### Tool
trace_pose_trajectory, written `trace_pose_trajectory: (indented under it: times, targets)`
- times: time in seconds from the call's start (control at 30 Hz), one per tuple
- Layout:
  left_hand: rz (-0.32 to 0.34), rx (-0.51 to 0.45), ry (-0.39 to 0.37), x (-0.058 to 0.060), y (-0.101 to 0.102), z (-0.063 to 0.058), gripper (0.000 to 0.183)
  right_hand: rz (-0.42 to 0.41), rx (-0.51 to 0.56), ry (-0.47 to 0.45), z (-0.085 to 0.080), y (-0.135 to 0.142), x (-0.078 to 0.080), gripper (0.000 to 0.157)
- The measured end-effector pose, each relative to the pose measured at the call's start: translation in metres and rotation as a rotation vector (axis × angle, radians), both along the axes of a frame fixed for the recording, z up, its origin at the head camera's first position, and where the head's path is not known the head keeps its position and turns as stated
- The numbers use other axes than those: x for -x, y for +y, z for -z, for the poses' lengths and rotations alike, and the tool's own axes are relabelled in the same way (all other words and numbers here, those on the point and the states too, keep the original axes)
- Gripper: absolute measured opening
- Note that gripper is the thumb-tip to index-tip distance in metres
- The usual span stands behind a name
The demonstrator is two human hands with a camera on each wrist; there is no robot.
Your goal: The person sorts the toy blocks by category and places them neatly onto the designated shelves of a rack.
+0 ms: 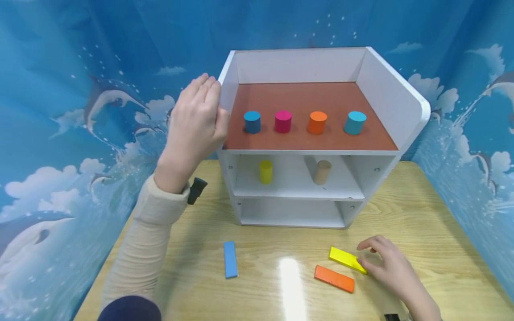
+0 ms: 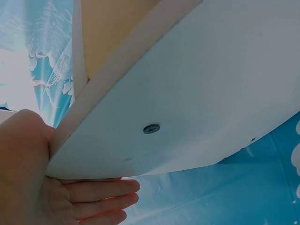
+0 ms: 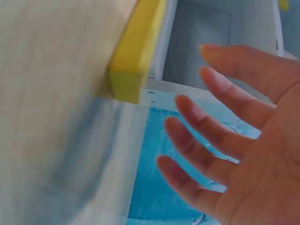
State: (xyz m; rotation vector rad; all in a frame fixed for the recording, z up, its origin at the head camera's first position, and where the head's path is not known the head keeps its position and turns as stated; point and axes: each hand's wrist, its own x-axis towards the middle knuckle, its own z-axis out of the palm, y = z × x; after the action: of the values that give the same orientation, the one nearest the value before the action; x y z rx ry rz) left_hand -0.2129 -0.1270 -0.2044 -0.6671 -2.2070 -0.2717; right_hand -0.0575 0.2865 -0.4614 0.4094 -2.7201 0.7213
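My left hand lies against the left side of a small white shelf, its fingers straight. In the left wrist view, the white side panel meets the palm, with the fingers extended along its far side. Beside a yellow rectangular block on the table is my right hand, fingers loosely bent. A gap shows between that hand and the block's end in the right wrist view. An orange block lies just nearer, and a blue block lies farther left.
On the shelf's brown top stand blue, magenta, orange and light-blue cylinders. Yellow and tan cylinders stand on the level below. A blue ocean-print curtain surrounds the wooden table.
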Motion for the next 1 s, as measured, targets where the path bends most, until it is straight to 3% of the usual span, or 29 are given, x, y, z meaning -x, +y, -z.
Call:
trace_pose_trajectory:
  times: [0.2, 0.33, 0.67, 1.0]
  targets:
    - [0.005, -0.002, 0.000, -0.0002, 0.0003, -0.0002, 0.046, 0.021, -0.028, -0.203, 0.0083, 0.0017, -0.0050, 0.037]
    - [0.008, -0.006, -0.006, -0.0008, 0.0000, -0.0004, 0.046, 0.025, -0.027, -0.271, 0.0106, 0.0024, -0.0070, 0.037]
    - [0.008, -0.004, -0.007, -0.0003, 0.0003, -0.0001, 0.046, 0.047, -0.050, -0.333, 0.0098, 0.0008, -0.0061, 0.035]
    - [0.008, -0.002, -0.009, -0.0004, 0.0004, 0.0002, 0.046, 0.016, -0.091, -0.281, 0.0102, -0.0042, -0.0046, 0.038]
